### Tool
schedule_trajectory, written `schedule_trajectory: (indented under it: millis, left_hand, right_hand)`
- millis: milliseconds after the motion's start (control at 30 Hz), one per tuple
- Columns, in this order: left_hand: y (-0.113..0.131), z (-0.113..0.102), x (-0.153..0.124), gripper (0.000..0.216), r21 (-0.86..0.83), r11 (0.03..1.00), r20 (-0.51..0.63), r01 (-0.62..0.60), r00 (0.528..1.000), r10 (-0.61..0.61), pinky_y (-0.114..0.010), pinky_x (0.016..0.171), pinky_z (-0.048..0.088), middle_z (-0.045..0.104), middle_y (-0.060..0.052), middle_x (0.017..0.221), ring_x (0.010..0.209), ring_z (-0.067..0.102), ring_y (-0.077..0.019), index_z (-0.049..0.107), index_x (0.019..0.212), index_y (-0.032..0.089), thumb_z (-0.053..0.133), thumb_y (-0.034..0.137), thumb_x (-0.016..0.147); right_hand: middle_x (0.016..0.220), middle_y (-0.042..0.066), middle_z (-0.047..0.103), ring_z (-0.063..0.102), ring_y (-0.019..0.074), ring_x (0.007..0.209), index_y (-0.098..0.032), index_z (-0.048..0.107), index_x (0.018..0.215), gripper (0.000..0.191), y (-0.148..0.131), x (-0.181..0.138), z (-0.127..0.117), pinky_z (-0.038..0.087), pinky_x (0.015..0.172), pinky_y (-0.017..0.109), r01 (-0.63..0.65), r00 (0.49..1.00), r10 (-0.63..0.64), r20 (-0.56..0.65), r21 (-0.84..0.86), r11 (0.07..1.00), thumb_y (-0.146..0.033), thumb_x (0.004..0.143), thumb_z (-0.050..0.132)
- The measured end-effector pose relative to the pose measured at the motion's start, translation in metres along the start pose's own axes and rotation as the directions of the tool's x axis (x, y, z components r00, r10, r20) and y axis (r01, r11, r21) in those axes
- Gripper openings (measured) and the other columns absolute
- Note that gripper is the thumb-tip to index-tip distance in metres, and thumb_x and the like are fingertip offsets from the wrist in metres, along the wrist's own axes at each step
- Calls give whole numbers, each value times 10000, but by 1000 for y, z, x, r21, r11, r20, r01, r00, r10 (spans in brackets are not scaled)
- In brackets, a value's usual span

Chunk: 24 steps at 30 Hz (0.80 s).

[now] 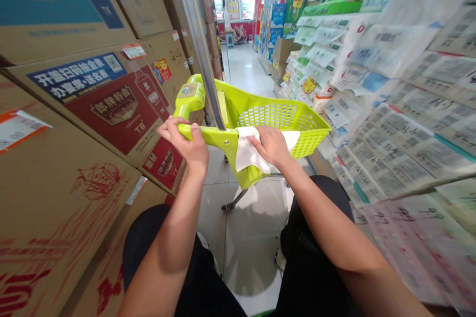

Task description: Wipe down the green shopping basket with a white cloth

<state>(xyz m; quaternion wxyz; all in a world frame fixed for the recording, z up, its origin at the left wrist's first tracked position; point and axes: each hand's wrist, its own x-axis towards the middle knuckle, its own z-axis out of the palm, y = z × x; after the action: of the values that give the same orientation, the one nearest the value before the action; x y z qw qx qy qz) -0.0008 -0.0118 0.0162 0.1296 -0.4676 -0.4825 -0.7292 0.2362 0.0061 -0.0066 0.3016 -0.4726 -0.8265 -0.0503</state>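
A lime-green shopping cart (316, 133) with a perforated basket stands in front of my knees, its handle (211, 134) towards the left. My left hand (188, 143) is wrapped round the end of that handle, thumb on top. A white cloth (243, 151) drapes over the basket's near rim. My right hand (273, 146) presses the cloth against the rim with its fingers bent over the edge; the fingertips are partly hidden. A metal pole (199, 34) rises from beside the handle.
Stacked cardboard boxes (107, 109) line the left side. Packs of tissue paper (401, 124) are piled on the right. A tiled aisle floor (241, 64) runs ahead past blue cartons (277, 17) to a small blue stool (229, 39). A caster (227, 207) rests below the basket.
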Motion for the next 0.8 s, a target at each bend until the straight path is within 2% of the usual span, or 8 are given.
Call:
schedule_trajectory:
  millis: [133, 267, 433, 533, 633, 700, 800]
  left_hand:
    - [5, 0, -4, 148, 60, 998, 39, 19, 999, -21, -447, 1160, 398, 414, -44, 1029, 1129, 504, -233, 472, 915, 233, 554, 216, 792]
    - [2, -2, -3, 138, 99, 995, 80, 2, 997, -10, -448, 1148, 418, 425, -50, 1059, 1189, 512, -244, 502, 915, 225, 577, 242, 800]
    - [-2, -5, 2, 137, 88, 996, 69, -4, 998, -2, -477, 1130, 432, 443, -57, 1059, 1209, 510, -269, 516, 894, 222, 583, 272, 786]
    - [-2, -5, 4, 134, 106, 994, 68, 24, 997, -32, -488, 1140, 426, 443, -55, 1049, 1207, 503, -268, 498, 888, 228, 569, 255, 778]
    - [0, -3, 4, 124, 83, 996, 34, 15, 999, -18, -493, 1156, 415, 432, -50, 1023, 1164, 504, -254, 475, 883, 232, 539, 242, 777]
    - [4, -1, 1, 129, 74, 997, 7, 11, 1000, -11, -494, 1163, 411, 421, -47, 1008, 1135, 498, -245, 460, 883, 236, 525, 233, 772]
    - [10, 3, -5, 146, 78, 997, -2, 8, 1000, -7, -496, 1164, 412, 401, -45, 1008, 1127, 487, -241, 447, 886, 239, 526, 225, 765]
  right_hand:
    - [956, 85, 743, 620, 246, 895, -222, 671, 908, 721, -22, 13, -4, 337, 769, 345, -33, 999, 33, 1, 49, 998, -710, 1054, 160]
    - [971, 73, 750, 626, 232, 911, -225, 681, 887, 730, -21, 15, -9, 325, 769, 330, -62, 998, 61, 16, 28, 998, -716, 1053, 167]
    - [970, 92, 766, 648, 232, 934, -206, 714, 896, 693, 6, 4, -12, 328, 791, 316, -167, 982, 172, 81, -75, 983, -654, 1076, 217]
    - [979, 116, 775, 661, 240, 967, -188, 743, 888, 629, 30, -4, -14, 328, 806, 315, -247, 960, 263, 95, -148, 957, -557, 1091, 276]
    - [966, 135, 778, 664, 251, 977, -169, 759, 895, 599, 46, -10, -17, 330, 815, 321, -292, 944, 316, 97, -205, 934, -537, 1078, 323]
    - [991, 133, 779, 661, 256, 993, -168, 760, 941, 591, 45, -12, -17, 330, 825, 325, -281, 951, 300, 77, -193, 940, -543, 1077, 323]
    - [1021, 109, 775, 655, 248, 985, -184, 735, 979, 601, 24, -10, -17, 324, 824, 324, -189, 980, 194, 39, -98, 977, -545, 1095, 268]
